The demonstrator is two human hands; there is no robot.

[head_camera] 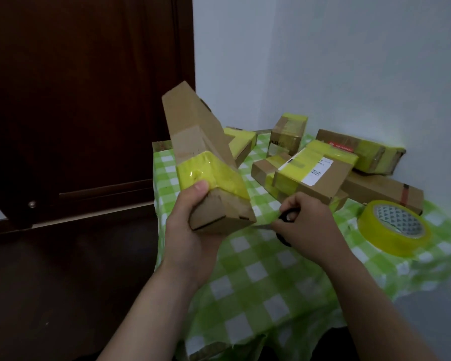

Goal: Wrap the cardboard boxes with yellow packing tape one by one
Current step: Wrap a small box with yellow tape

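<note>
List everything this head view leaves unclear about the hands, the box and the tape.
All in the head view:
- Black-handled tool: the right hand covers most of it, so its type is uncertain.
- Held box: its lower end and underside are hidden by the left hand.
- White label: the print is too small to read.
- Tape roll: the loose end is lost in blur.

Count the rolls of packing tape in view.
1: the tape roll lies on the checked cloth at the right, by the long box; others may be hidden.
</note>
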